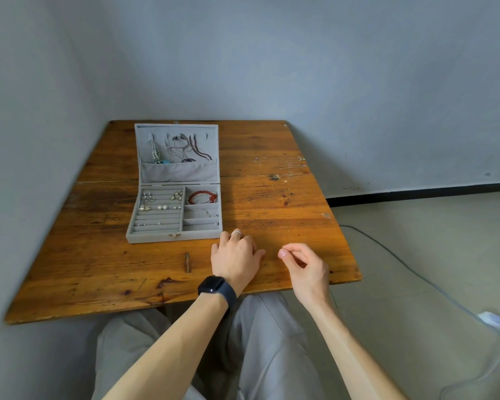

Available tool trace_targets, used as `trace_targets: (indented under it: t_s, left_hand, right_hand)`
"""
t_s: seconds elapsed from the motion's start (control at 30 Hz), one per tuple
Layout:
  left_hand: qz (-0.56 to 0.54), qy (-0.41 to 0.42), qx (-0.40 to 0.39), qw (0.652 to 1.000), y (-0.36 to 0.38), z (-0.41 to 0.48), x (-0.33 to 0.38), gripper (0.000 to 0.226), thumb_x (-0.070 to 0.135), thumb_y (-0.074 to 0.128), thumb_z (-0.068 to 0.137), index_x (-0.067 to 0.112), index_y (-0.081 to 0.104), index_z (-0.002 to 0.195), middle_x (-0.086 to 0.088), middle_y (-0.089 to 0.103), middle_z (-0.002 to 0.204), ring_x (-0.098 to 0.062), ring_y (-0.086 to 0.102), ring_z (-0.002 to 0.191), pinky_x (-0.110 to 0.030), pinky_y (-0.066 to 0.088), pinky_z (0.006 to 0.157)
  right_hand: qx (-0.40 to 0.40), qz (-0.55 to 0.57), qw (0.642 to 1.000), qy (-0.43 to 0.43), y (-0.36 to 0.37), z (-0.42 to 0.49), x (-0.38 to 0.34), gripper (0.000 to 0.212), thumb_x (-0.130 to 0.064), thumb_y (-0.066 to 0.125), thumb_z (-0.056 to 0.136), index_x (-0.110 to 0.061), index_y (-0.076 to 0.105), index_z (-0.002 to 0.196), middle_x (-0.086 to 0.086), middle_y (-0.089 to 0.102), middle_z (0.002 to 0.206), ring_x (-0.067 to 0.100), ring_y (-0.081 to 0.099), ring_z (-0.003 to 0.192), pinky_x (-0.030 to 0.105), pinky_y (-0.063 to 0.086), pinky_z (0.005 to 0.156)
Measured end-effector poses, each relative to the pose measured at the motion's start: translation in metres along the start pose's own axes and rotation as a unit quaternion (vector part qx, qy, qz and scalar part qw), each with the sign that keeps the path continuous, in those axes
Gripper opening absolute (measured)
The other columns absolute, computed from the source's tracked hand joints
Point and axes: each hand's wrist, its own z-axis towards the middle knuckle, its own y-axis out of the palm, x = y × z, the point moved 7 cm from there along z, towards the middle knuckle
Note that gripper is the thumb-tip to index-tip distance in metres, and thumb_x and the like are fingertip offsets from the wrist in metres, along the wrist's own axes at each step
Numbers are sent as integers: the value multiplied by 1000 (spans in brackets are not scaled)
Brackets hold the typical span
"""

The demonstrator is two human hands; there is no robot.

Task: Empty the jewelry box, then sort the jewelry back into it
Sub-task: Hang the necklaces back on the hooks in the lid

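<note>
The jewelry box (173, 237) is seen open on the wooden table (98, 269), ahead and to the left of both hands. Its tray is set with the long side running left to right, and the lid (179, 172) is laid back toward the wall. Earrings (159, 207) are held in the padded rows, a red bracelet (202, 196) is kept in the right rear compartment, and necklaces (185, 148) are hung inside the lid, so the emptying is judged to be barely begun. A few thin chains (286, 166) are laid on the table well apart to the right, beyond the right hand.

The left hand (234, 255) is rested knuckles-up just beside the box's front right corner, with its fingers loosely bent and nothing held. It is the nearer hand, and the tray can be reached by a short move forward and left. The right hand (303, 264) is held just above the table, with thumb and forefinger tips (283, 253) pressed together. Whether something tiny is pinched there cannot be told.
</note>
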Motion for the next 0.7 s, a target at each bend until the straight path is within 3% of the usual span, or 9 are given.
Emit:
trace_targets:
  t_s: [0.2, 0.4, 0.63, 0.7]
  left_hand:
    - [27, 7, -24, 999, 1, 12, 6, 28, 45, 54, 94, 24, 73, 99, 0, 61, 117, -24, 51, 110, -41, 46, 93]
    - [-52, 17, -54, 997, -12, 34, 8, 20, 42, 55, 95, 29, 68, 100, 3, 60, 102, -19, 59, 94, -39, 57, 77]
    - [-200, 19, -91, 975, -21, 86, 19, 9, 38, 61, 96, 32, 60, 89, 8, 67, 88, -6, 59, 64, -19, 45, 49]
    - [-214, 27, -96, 972, -18, 103, 27, 6, 36, 60, 97, 33, 61, 92, 10, 66, 89, -7, 62, 69, -23, 52, 55]
  right_hand:
    - [-16, 21, 1000, 6, -5, 3, 2, 12, -25, 71, 91, -34, 76, 98, -27, 73, 92, -7, 66, 94, 6, 48, 78]
    - [-59, 55, 996, 38, -7, 13, 7, 16, -21, 72, 91, -33, 75, 101, -23, 74, 97, -3, 67, 99, 16, 53, 85]
    - [-49, 39, 997, 37, -27, 56, 15, 13, -24, 75, 88, -33, 74, 97, -26, 73, 96, -8, 66, 95, 5, 49, 76]
    - [-48, 17, 998, 35, -32, 78, 17, 10, -29, 74, 89, -35, 73, 97, -29, 71, 96, -11, 64, 94, 2, 46, 75]
